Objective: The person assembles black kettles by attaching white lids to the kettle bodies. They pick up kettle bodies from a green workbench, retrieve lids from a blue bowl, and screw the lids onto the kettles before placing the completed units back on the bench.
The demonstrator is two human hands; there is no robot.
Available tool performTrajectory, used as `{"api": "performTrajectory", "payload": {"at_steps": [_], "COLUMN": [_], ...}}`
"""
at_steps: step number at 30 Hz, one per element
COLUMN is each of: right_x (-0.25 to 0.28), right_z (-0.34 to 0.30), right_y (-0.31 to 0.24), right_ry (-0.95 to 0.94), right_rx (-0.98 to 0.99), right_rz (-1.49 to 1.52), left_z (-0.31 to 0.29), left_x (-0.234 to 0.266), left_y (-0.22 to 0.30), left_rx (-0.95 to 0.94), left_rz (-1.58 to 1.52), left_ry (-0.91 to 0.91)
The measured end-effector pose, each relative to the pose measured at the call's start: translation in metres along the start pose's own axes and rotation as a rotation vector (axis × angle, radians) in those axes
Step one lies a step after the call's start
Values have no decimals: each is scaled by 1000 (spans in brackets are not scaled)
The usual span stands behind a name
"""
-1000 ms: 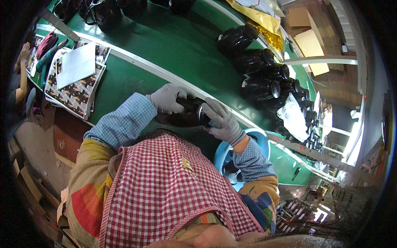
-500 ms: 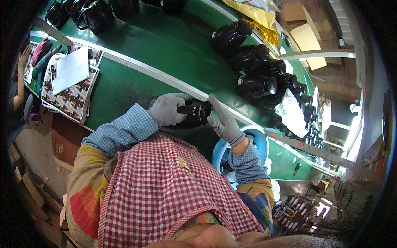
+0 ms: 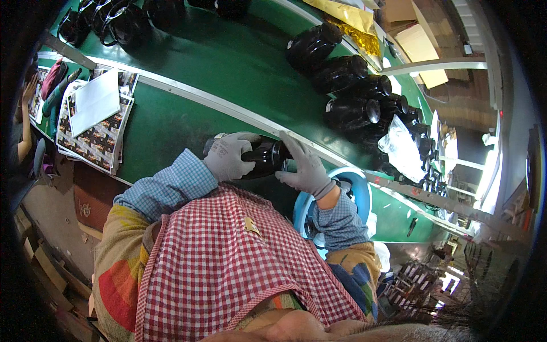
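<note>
A glossy black jug-like vessel (image 3: 264,157) lies on its side in front of me, its narrower end toward the right. My left hand (image 3: 229,157), in a grey work glove, wraps round its body and holds it. My right hand (image 3: 306,170), gloved too, spans the narrower end, fingers on the far side and thumb on the near side. What lies inside that end is hidden from view. Under my right forearm stands a light blue tub (image 3: 363,196) with dark things in it.
Many similar black vessels (image 3: 350,113) stand at the right, with clear plastic (image 3: 400,151) among them. Others with handles (image 3: 126,25) are at the far left. A metal rail (image 3: 211,101) crosses the green table (image 3: 165,117). Printed sheets (image 3: 94,137) lie left, near another person's arm (image 3: 25,122).
My right hand has closed in on the vessel's narrower end, its thumb and fingers now around it. My left hand keeps its hold on the body. The view has shifted slightly.
</note>
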State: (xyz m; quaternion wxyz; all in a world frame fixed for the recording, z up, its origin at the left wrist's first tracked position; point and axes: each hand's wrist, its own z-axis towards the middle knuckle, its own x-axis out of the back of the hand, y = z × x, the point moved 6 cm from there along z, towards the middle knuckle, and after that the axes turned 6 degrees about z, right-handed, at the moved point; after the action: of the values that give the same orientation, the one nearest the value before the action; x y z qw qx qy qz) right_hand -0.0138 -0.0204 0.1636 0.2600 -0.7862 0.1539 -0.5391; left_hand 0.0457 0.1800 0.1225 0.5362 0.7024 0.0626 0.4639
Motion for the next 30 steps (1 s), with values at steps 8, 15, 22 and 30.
{"api": "performTrajectory", "payload": {"at_steps": [8, 15, 22, 30], "right_x": [2, -14, -34, 77], "right_z": [7, -2, -32, -126], "right_y": [-13, 6, 26, 112], "right_ry": [65, -20, 38, 992], "right_rx": [262, -206, -501, -309], "right_rz": [-218, 180, 550, 801], "left_z": [-2, -13, -16, 41], "left_x": [1, -7, -29, 29], "left_y": [1, 19, 33, -5], "left_rx": [71, -81, -162, 256], "left_rz": [-27, 32, 82, -335], "left_ry": [43, 64, 13, 98]}}
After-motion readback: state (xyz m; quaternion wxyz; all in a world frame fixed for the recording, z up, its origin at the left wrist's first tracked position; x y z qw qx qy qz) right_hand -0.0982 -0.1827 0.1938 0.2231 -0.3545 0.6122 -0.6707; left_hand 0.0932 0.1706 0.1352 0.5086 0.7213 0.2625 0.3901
